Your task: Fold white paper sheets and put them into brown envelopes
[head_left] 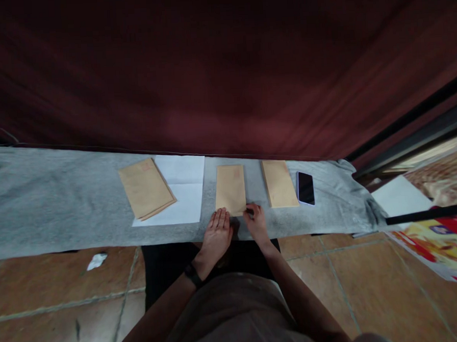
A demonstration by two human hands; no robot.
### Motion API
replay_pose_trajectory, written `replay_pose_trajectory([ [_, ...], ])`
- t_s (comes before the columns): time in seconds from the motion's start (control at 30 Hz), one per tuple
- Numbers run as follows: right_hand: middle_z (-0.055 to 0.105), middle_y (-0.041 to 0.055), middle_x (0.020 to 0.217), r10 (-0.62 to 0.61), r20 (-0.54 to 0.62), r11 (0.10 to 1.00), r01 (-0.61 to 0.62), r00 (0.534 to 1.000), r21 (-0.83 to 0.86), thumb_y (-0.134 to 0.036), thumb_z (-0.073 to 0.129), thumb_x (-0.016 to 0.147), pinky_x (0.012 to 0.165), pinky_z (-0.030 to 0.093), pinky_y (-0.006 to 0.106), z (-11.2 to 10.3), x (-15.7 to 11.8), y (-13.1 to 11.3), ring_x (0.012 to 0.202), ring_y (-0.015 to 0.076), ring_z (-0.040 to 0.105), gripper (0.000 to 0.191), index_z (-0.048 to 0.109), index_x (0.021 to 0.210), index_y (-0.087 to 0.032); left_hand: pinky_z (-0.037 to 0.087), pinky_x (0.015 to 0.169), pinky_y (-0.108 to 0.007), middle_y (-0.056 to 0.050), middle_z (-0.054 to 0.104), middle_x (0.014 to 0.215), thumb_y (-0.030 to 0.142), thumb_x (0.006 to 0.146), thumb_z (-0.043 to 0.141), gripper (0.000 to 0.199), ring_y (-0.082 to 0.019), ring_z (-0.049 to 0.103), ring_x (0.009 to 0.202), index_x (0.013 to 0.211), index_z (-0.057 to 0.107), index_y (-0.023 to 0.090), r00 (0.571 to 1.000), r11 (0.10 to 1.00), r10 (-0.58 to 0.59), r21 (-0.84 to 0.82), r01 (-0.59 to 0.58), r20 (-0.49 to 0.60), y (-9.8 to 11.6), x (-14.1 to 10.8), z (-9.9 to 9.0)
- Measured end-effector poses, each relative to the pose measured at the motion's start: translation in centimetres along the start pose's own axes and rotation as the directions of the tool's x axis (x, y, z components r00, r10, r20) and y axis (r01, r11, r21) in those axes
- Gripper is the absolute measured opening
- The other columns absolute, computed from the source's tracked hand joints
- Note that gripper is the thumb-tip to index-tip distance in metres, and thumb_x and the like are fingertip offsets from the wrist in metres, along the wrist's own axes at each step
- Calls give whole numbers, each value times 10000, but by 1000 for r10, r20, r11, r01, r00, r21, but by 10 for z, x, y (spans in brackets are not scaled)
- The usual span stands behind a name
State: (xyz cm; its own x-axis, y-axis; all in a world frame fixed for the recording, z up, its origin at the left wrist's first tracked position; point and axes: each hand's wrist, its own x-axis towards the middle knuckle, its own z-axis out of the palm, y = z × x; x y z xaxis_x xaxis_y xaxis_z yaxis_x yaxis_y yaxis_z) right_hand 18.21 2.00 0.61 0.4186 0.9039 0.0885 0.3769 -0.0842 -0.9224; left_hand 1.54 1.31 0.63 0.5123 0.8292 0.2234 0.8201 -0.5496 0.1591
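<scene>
In front of me a tan paper envelope (pixel 230 187) lies upright on the grey cloth, with a faint reddish print at its top right. My left hand (pixel 218 233) rests flat on its lower left corner, fingers stretched out side by side. At the lower right corner, my right hand (pixel 256 222) has its thumb and fingers bent together on the envelope's edge. A stack of tan envelopes (pixel 280 184) lies to the right. More envelopes (pixel 147 189) overlap at a slant on the left, partly covering white paper sheets (pixel 187 193).
A phone (pixel 305 189) lies right of the stack. The grey cloth (pixel 69 200) covers a narrow table against a dark red curtain (pixel 209 90). Black bars (pixel 430 214) and a colourful printed box or bag (pixel 443 246) are at the right. White scrap (pixel 97 261) lies on the tiled floor.
</scene>
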Motion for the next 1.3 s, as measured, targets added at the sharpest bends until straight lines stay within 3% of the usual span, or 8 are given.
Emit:
replay_pose_trajectory([
  [0.23, 670, -14, 836, 97, 143, 919, -144, 985, 368, -440, 622, 830, 680, 555, 278, 12, -3, -22, 728, 153, 646, 261, 607, 980, -227, 496, 996, -459, -218, 685, 1238, 176, 974, 439, 377, -338, 626, 1173, 1271, 625, 38, 989, 986, -151, -66, 151, 5, 10, 28, -20],
  [0.4, 712, 20, 943, -1, 187, 920, -72, 982, 385, -454, 592, 896, 793, 569, 306, 10, -2, -49, 859, 177, 668, 268, 679, 1001, -223, 525, 923, -411, -173, 717, 1100, 183, 950, 481, 227, -298, 666, 1070, 1016, 693, 138, 915, 788, -402, -521, 329, -29, 6, 49, -35],
  [0.5, 725, 48, 1085, -111, 161, 956, 62, 981, 286, -400, 534, 954, 914, 556, 351, 0, -1, -55, 1009, 201, 676, 274, 690, 1097, -227, 564, 749, -343, -101, 724, 823, 361, 961, 534, 275, -221, 706, 761, 818, 667, 166, 774, 350, -625, -851, 391, 98, 4, 55, -32],
  [0.6, 717, 70, 1166, -209, 124, 973, 194, 970, 127, -329, 491, 979, 1004, 530, 393, -8, -5, -47, 1103, 214, 665, 288, 678, 1175, -231, 578, 704, -311, -37, 701, 677, 404, 856, 692, 273, -163, 683, 607, 738, 640, 162, 609, -372, -660, -896, 243, 439, 10, 55, -22],
  [0.7, 681, 87, 1290, -292, 196, 952, 305, 936, -38, -273, 449, 1000, 1094, 487, 426, -10, -14, -31, 1230, 221, 620, 341, 659, 1266, -241, 586, 755, -283, -34, 728, 697, 308, 776, 786, 223, -137, 705, 636, 722, 640, 149, 538, -635, -586, -756, 159, 606, 22, 49, -11],
  [1.1, 558, 113, 1487, -406, 501, 715, 607, 764, -346, -304, 431, 1047, 1222, 325, 484, -21, -36, -1, 1395, 226, 499, 456, 500, 1482, -187, 607, 655, -304, -153, 779, 824, 416, 853, 699, 309, -218, 752, 731, 789, 729, 116, 538, -593, -394, -653, 470, 745, 9, 27, -19],
  [1.2, 542, 120, 1500, -405, 528, 686, 630, 746, -364, -347, 473, 1037, 1220, 321, 488, -24, -36, 0, 1402, 241, 489, 466, 512, 1470, -179, 614, 679, -337, -138, 767, 776, 505, 862, 650, 393, -225, 744, 714, 769, 728, 130, 584, -444, -420, -719, 535, 694, 7, 15, -18],
  [1.3, 539, 104, 1505, -404, 533, 685, 632, 743, -363, -297, 450, 1039, 1215, 326, 488, -24, -35, 2, 1401, 234, 486, 448, 508, 1471, -196, 616, 728, -380, -125, 765, 786, 547, 928, 529, 459, -226, 732, 704, 801, 730, 154, 738, -41, -509, -869, 493, 443, 10, 13, -17],
])
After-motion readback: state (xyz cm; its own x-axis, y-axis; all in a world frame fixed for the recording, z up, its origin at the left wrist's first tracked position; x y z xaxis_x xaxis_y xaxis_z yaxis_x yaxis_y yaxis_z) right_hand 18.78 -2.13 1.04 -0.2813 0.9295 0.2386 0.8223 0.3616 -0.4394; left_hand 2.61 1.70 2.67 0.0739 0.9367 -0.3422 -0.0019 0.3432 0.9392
